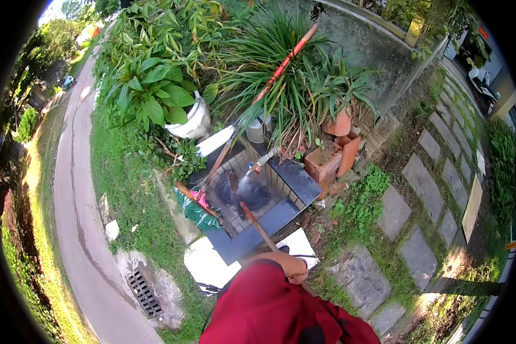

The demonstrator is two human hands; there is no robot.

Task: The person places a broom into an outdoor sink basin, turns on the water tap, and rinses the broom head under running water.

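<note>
With the basin (297, 179) being taken as a clock face, a green cloth (192, 214) is lying at eight and is best being avoided by the pole. At twelve, water (246, 184) is being released by the tap (254, 167); splashing is likely being limited best by short, low strokes. The wooden pole (262, 231) is being aimed from five toward the middle, looking slim, straight and brown, its tip redder. It is being gripped, apparently by the left hand (297, 278); the right is being hidden, its state untold.
</note>
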